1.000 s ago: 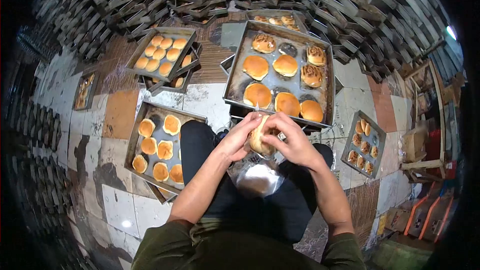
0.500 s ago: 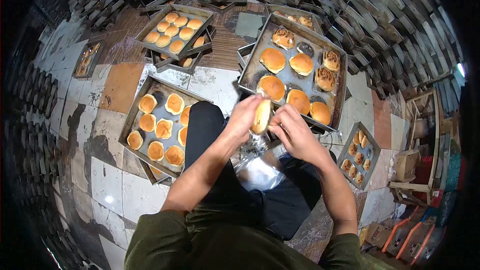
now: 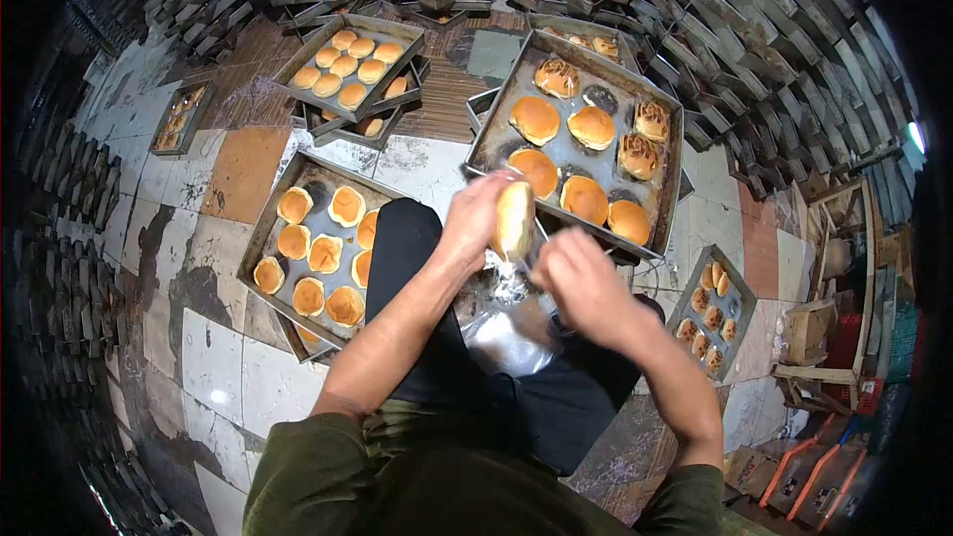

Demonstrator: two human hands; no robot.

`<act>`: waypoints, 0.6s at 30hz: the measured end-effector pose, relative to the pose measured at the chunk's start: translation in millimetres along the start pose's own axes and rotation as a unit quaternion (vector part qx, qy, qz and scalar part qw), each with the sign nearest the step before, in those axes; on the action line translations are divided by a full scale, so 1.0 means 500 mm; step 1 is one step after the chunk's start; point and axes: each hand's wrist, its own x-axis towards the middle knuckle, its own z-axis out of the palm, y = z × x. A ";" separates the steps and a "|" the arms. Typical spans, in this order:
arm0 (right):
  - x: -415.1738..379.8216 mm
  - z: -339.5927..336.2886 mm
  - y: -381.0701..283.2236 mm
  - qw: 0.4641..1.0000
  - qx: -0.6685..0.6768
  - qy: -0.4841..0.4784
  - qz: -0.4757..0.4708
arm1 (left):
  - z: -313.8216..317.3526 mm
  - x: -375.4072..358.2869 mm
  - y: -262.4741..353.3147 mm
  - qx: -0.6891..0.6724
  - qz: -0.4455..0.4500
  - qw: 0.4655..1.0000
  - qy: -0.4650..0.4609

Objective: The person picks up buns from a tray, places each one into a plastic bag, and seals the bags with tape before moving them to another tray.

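My left hand (image 3: 475,218) is closed around a golden bun (image 3: 513,221), held on edge above my lap with its pale side showing. Just to the right of the bun is my right hand (image 3: 576,278), smeared by motion, its fingers curled in. A thin light streak shows between that hand and the bun; I cannot make out what it is. Clear plastic wrapping (image 3: 508,339) lies on my lap below both hands. Beyond them, the large metal tray (image 3: 493,124) carries several buns, some plain and some with brown topping.
At the left, a second tray (image 3: 260,243) of buns stands by my knee. Stacked trays (image 3: 347,111) with buns sit farther back. A smaller tray (image 3: 740,333) lies at the right, near a wooden rack (image 3: 859,278). Piled dark trays (image 3: 774,30) line the walls.
My right hand has pulled away from the bun, down and to the right. The left hand with the bun has shifted slightly left, and the bun stands more upright.
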 end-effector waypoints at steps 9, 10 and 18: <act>-0.041 0.038 -0.021 0.922 0.290 0.174 0.190 | 0.007 -0.016 -0.001 -0.223 -0.058 0.973 0.024; -0.044 0.054 -0.015 0.946 0.214 0.166 0.180 | 0.007 -0.014 -0.004 -0.221 -0.059 0.973 0.021; 0.004 0.070 0.028 0.947 0.205 0.209 0.133 | -0.003 -0.023 -0.031 -0.281 -0.123 0.948 0.082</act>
